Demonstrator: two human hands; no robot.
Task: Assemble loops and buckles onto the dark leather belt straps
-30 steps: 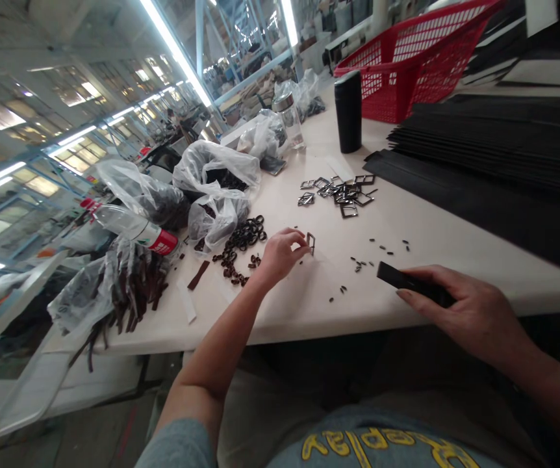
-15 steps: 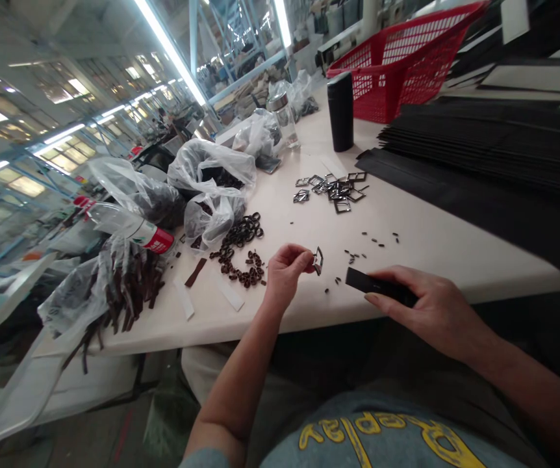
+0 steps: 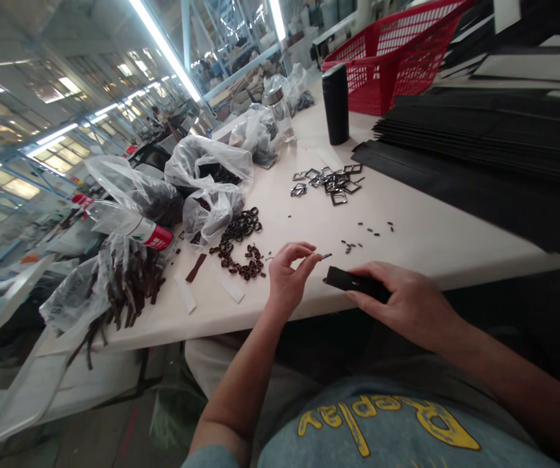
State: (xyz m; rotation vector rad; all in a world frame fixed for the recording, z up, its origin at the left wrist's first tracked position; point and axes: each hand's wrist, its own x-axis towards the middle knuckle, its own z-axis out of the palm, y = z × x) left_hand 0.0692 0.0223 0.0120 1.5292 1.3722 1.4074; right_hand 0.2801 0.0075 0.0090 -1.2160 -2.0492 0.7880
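My left hand (image 3: pixel 286 278) pinches a small metal buckle (image 3: pixel 327 256) between thumb and fingertips, seen nearly edge-on. Close by, my right hand (image 3: pixel 409 300) grips a black strap piece (image 3: pixel 358 283), its squared end pointing left. Buckle and strap end are a short gap apart, above the table's front edge. Several tiny dark pieces (image 3: pixel 351 246) lie just beyond the strap. Farther back is a loose pile of metal buckles (image 3: pixel 333 184). To the left of my left hand are brown loops (image 3: pixel 245 265) and black loops (image 3: pixel 241 225).
Plastic bags (image 3: pixel 206 162), a bottle with a red label (image 3: pixel 156 235) and brown strips (image 3: pixel 131 286) crowd the left side. A black tumbler (image 3: pixel 335 107) and a red basket (image 3: pixel 382 84) stand at the back. Stacked black sheets (image 3: pixel 479 143) cover the right of the table (image 3: pixel 280 188).
The buckle has turned from showing its frame to edge-on. My right hand has moved left with the strap, bringing its end nearer the buckle.
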